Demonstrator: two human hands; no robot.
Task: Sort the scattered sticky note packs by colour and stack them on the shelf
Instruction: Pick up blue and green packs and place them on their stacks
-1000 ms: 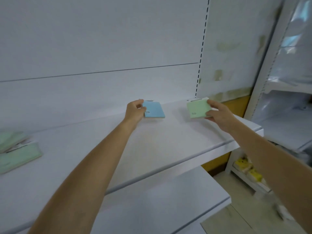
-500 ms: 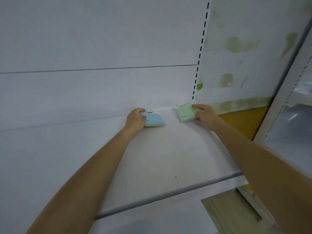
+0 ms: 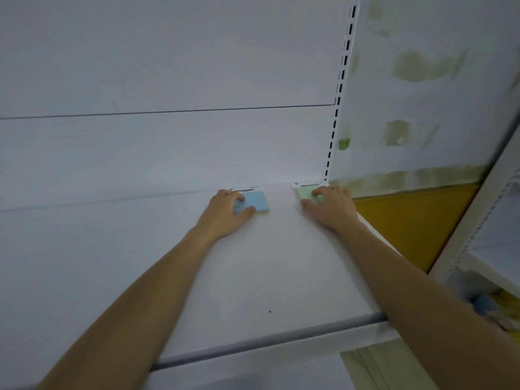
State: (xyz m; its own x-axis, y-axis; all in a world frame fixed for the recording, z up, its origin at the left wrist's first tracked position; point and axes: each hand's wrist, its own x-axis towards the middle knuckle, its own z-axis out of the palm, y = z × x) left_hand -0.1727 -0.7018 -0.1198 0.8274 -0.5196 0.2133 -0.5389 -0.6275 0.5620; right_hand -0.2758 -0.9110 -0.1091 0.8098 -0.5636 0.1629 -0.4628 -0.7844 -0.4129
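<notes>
head view: over the white metal shelf [image 3: 253,277], left hand [image 3: 225,213] grips the square blue sticky note pack [image 3: 257,202], right hand [image 3: 330,208] the square green sticky note pack [image 3: 304,192]; both, held nearer a second ago, now lie apart at the back panel [image 3: 197,153], colours separated.

Both bare arms are stretched across the shelf [image 3: 253,277], with each hand set on a pack at its back edge.
The left hand [image 3: 225,213] is laid palm down at the back of the shelf, its fingers curled over the blue pack [image 3: 257,202] and the thumb pressed to the pack's near edge. The right hand [image 3: 329,209] is placed in the shelf's back right corner, fingers bent onto the green pack [image 3: 305,192], thumb held at its near left corner. Both forearms are held nearly straight.
</notes>
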